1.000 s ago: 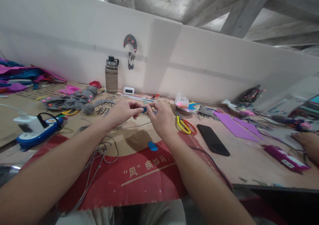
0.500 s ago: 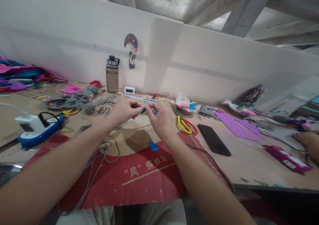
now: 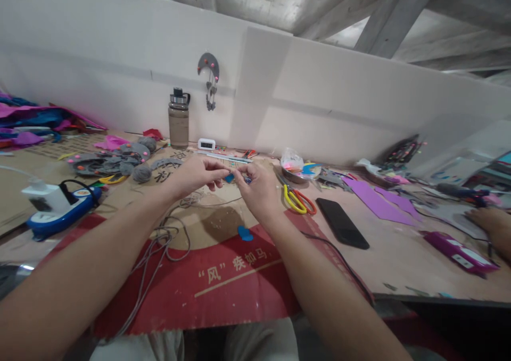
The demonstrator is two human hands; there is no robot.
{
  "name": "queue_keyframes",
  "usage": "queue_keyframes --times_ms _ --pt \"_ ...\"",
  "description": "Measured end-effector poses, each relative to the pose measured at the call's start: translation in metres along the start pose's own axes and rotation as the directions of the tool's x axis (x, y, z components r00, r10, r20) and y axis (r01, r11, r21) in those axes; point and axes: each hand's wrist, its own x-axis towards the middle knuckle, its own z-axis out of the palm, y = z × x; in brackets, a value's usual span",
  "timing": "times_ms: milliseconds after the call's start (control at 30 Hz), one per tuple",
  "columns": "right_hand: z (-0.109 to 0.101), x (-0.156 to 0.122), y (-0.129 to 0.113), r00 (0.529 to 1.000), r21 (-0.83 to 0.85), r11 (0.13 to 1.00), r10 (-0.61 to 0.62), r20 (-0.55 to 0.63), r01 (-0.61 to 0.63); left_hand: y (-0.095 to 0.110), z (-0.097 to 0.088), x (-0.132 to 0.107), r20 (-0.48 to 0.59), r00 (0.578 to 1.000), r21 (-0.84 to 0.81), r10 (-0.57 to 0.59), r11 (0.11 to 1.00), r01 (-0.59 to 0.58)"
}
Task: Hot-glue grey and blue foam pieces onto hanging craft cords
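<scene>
Both my hands meet above the cardboard-covered table [image 3: 223,254]. My left hand [image 3: 195,175] and my right hand [image 3: 259,190] pinch a small blue piece [image 3: 229,178] between their fingertips. Another small blue piece [image 3: 245,234] lies on the table just below my hands. A grey cord [image 3: 159,244] runs in loops under my left forearm.
Yellow-and-orange scissors [image 3: 297,201] and a black phone [image 3: 342,223] lie right of my hands. A bottle [image 3: 179,120], grey felt shapes [image 3: 115,161], a blue-and-white device [image 3: 56,207], purple sheets [image 3: 375,201] and a purple box [image 3: 459,246] surround them. Another person's hand [image 3: 493,225] rests far right.
My hands have stayed together with only small finger movements; the blue piece shows a little more between the fingertips now.
</scene>
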Motion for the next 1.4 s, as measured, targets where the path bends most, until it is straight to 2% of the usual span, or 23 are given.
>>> queue_keyframes --times_ms 133,233,467,633,833,1133,1400 --pt "0.001 -0.001 -0.002 0.999 -0.060 0.997 -0.044 0.025 0.046 -0.002 0.002 0.000 -0.073 0.988 0.225 0.134 0.968 -0.114" --pt "0.002 -0.002 -0.002 0.996 -0.056 0.996 -0.066 0.059 0.070 -0.007 0.003 0.000 -0.101 0.984 0.270 0.149 0.956 -0.117" --pt "0.004 -0.004 0.001 0.998 0.100 0.994 -0.044 0.050 0.039 -0.009 0.005 0.001 -0.161 0.984 0.179 0.078 0.983 -0.049" --pt "0.006 -0.006 -0.004 0.999 0.080 0.996 -0.032 0.034 0.029 -0.007 0.006 0.001 -0.213 0.974 0.149 0.084 0.987 -0.053" --pt "0.007 -0.008 -0.010 0.999 0.049 0.998 0.044 0.031 -0.046 -0.009 0.008 0.001 -0.250 0.964 0.101 0.094 0.992 -0.071" --pt "0.012 -0.007 -0.012 0.989 0.056 0.987 0.146 0.021 -0.147 -0.008 0.010 0.001 -0.259 0.963 0.016 0.080 0.997 -0.079" --pt "0.014 -0.006 -0.011 0.983 0.099 0.978 0.183 0.003 -0.183 -0.007 0.012 0.002 -0.251 0.966 -0.012 0.060 0.998 -0.065"
